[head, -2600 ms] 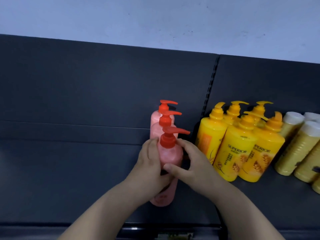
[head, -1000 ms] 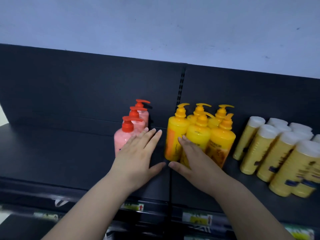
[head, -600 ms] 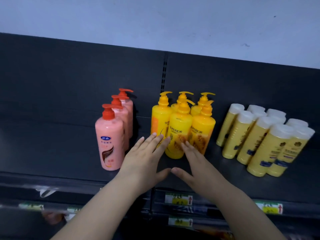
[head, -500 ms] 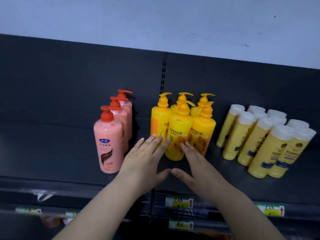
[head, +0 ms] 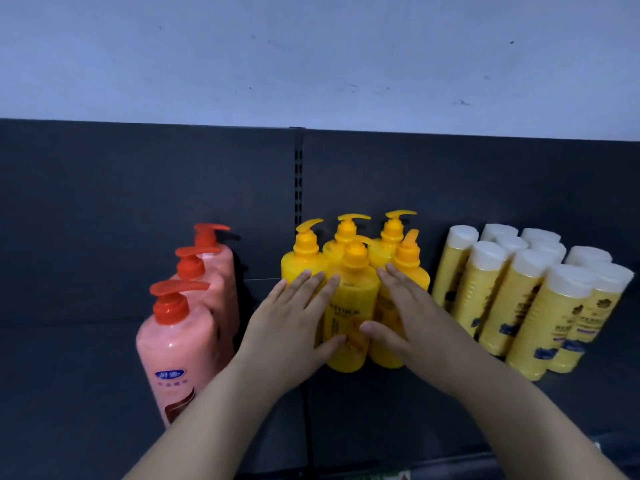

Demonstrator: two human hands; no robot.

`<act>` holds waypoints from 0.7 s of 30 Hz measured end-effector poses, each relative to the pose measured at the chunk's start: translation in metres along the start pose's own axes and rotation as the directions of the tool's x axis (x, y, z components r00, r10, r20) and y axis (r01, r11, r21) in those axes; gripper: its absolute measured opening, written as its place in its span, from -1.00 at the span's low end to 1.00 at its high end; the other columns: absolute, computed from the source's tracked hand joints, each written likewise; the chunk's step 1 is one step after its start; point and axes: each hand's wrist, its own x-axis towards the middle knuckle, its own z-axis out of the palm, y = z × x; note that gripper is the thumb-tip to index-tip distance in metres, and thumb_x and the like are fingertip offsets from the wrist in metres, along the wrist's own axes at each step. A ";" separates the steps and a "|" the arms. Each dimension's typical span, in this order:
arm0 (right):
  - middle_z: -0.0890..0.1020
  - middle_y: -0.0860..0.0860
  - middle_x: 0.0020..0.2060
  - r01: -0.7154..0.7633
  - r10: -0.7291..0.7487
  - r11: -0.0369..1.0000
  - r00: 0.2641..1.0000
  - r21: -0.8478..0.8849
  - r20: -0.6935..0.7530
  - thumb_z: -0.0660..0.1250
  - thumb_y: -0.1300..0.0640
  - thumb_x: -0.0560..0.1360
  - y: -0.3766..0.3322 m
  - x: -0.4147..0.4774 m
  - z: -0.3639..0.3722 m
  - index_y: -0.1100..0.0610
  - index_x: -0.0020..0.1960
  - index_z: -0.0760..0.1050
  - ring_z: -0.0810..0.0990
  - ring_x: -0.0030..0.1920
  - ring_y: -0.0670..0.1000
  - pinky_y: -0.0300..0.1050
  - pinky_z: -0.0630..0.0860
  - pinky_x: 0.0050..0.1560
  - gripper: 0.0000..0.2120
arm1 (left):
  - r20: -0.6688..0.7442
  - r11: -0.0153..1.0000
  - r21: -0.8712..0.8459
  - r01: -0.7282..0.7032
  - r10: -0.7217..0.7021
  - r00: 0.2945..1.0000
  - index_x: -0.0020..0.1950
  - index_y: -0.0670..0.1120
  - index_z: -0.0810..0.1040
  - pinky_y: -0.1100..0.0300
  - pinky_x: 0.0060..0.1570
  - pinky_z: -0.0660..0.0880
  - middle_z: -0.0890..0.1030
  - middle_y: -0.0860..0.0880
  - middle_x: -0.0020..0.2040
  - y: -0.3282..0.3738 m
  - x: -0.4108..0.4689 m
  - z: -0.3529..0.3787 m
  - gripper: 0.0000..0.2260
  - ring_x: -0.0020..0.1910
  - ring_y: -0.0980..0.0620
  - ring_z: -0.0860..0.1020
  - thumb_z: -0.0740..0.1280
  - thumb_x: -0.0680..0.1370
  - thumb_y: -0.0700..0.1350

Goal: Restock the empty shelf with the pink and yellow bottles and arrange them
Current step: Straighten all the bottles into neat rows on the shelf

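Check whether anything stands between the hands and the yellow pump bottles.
Nothing visible does. The left hand and the right hand lie with straight fingers against the cluster of yellow pump bottles, thumbs on the front yellow bottle. The pink pump bottles stand apart to the left, the white-capped bottles to the right.

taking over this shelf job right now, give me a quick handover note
Left hand: open, fingers flat on the left side of the yellow pump bottles, gripping nothing.
Right hand: open, flat on their right side.
Pink bottles: three upright in a line front to back on the shelf, left of the yellow ones.
Done: both colours are on the shelf.
Left: the five yellow bottles stand bunched, not in rows; likely need squaring up.
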 end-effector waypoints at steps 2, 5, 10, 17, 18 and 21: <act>-0.14 -0.22 0.51 0.013 -0.013 1.000 1.000 0.001 -0.025 0.05 -0.36 0.41 0.003 0.007 -0.002 -0.12 0.52 -0.17 -0.15 0.43 -0.28 -0.26 -0.02 0.40 -0.20 | 0.001 1.000 0.000 -0.003 0.003 1.000 0.44 -0.03 0.33 -0.03 0.31 0.32 0.48 -0.04 0.35 -0.003 0.008 0.004 -0.33 0.36 -0.04 0.42 0.09 0.42 0.29; -0.10 -0.22 0.51 0.034 -0.033 0.999 0.998 0.021 -0.052 0.01 -0.37 0.36 0.010 0.019 -0.012 -0.11 0.53 -0.14 -0.15 0.41 -0.30 -0.29 -0.04 0.38 -0.18 | 0.013 1.000 0.000 0.005 -0.005 1.000 0.44 -0.04 0.33 -0.04 0.31 0.34 0.49 -0.05 0.34 -0.006 0.019 0.010 -0.33 0.35 -0.04 0.43 0.09 0.43 0.29; 0.07 -0.16 0.50 0.030 -0.018 0.997 0.983 0.066 -0.180 0.12 -0.29 0.44 0.041 0.040 -0.029 -0.05 0.53 -0.05 0.03 0.48 -0.18 -0.28 0.04 0.40 -0.24 | 0.014 0.996 -0.065 0.065 -0.065 0.998 0.41 -0.10 0.39 -0.04 0.24 0.43 0.53 -0.08 0.29 -0.003 0.037 0.022 -0.32 0.28 -0.07 0.50 0.15 0.42 0.29; 0.22 -0.03 0.44 -0.148 0.169 0.962 0.983 0.228 -0.075 0.40 -0.20 0.38 0.097 0.072 -0.006 0.04 0.51 0.04 0.23 0.42 -0.02 -0.16 0.22 0.36 -0.13 | 0.061 0.926 -0.299 0.230 -0.222 0.973 0.49 -0.11 0.20 0.19 0.40 0.17 0.32 -0.04 0.42 0.019 0.062 0.035 -0.19 0.43 0.00 0.25 0.40 0.38 0.23; 0.23 -0.02 0.43 -0.157 0.170 0.954 0.985 0.254 -0.030 0.43 -0.22 0.35 0.102 0.075 0.001 0.04 0.51 0.05 0.25 0.42 0.00 -0.11 0.26 0.38 -0.09 | 0.062 0.915 -0.308 0.262 -0.255 0.965 0.48 -0.11 0.21 0.18 0.43 0.12 0.31 -0.04 0.42 0.021 0.067 0.038 -0.19 0.43 0.00 0.22 0.39 0.37 0.26; 0.26 0.01 0.38 -0.152 0.159 0.939 0.987 0.309 0.002 0.50 -0.19 0.28 0.108 0.079 0.016 0.06 0.47 0.09 0.31 0.35 0.02 -0.07 0.33 0.33 -0.06 | 0.102 0.911 -0.233 0.340 -0.325 0.940 0.47 -0.09 0.19 0.17 0.47 -0.15 0.27 -0.04 0.45 0.027 0.075 0.046 -0.07 0.48 0.00 0.12 0.32 0.28 0.43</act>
